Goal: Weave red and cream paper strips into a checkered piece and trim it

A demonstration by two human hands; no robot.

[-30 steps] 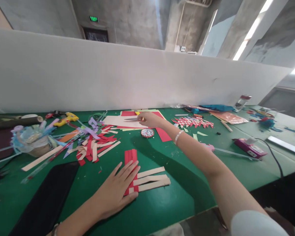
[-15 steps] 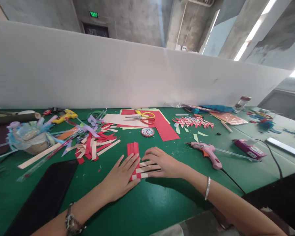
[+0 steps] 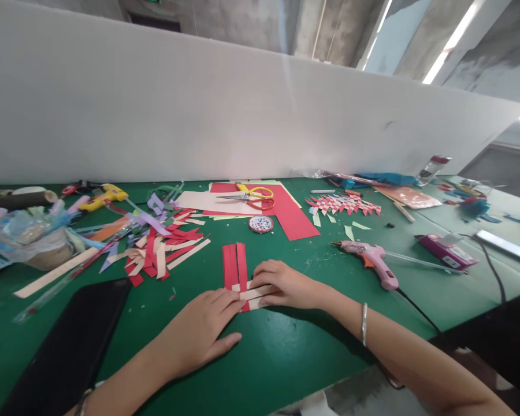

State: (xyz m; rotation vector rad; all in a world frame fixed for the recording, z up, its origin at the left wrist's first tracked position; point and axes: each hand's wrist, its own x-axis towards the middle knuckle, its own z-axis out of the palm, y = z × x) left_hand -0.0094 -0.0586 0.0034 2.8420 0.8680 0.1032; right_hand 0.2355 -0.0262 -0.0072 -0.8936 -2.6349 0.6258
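On a green table (image 3: 286, 358) backed by a long white partition (image 3: 199, 115): paper-craft clutter, spread wide. At the near left edge, a flat black sheet (image 3: 69, 346). Far left, a basket-like bundle (image 3: 21, 242) of pale blue and clear ribbon. Beyond centre, a large red sheet (image 3: 292, 216) with a cream sheet (image 3: 208, 202) overlapping its left part, and yellow-handled scissors (image 3: 251, 196) lying across both. Left of centre, a loose heap of red and cream paper strips (image 3: 160, 248), purple scraps mixed in. Right of the red sheet, a finished red-and-white woven piece (image 3: 346, 203). Nearer, to the right, a pink glue gun (image 3: 372, 263) lying on its side, cord trailing toward the table's edge. At far left, a yellow glue gun (image 3: 99, 196). Just in front of the red sheet, a small round patterned disc (image 3: 260, 223).

At near centre, flat on the table, the weave in hand (image 3: 238, 271): three red strips running away from the body, cream strips crossing them at the near end. Left hand (image 3: 199, 332) spread palm down, not clenched, fingertips pressing on the crossing from the near left. Right hand (image 3: 286, 285), bracelet at the wrist, laid over the cream strips from the right, fingers curled lightly onto them; whether pinching a strip or only pressing, cannot tell. Both hands touching the weave, fingertips almost meeting.
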